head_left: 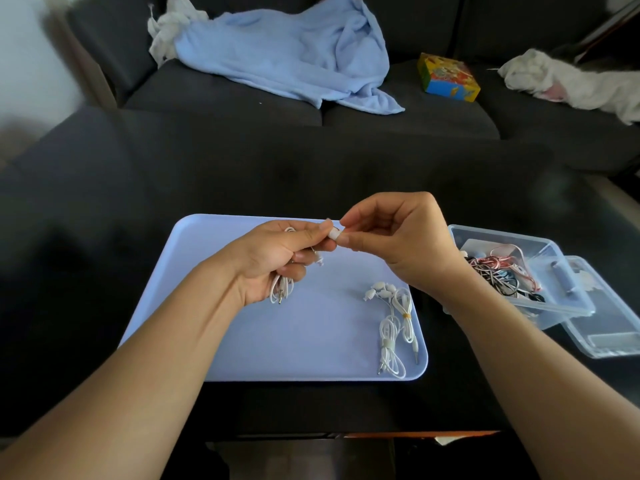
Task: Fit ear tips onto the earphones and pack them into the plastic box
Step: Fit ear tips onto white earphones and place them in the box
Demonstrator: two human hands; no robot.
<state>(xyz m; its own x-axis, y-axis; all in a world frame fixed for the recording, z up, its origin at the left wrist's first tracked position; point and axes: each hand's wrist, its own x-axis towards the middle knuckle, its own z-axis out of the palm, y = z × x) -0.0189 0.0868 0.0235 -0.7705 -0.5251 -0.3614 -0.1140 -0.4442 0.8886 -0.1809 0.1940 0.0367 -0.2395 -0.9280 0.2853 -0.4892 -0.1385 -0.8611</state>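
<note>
white ear tip [334, 234] pinched at right hand [394, 237] fingertips, pressed toward earbud gripped by left hand [277, 258], coiled white earphones [282, 289] bunched in that palm, both above lilac tray [242, 341]. probably mid-task: fitting under way on this set. two bundled sets [393, 327] waiting near right on tray, apparently tipped. plastic box [540, 282] further right on counter, already holding tangled cables, lid [609, 327] beside it.

Dark grey sofa [398, 112] behind a black table [104, 271], pale wall [24, 46] at left.
</note>
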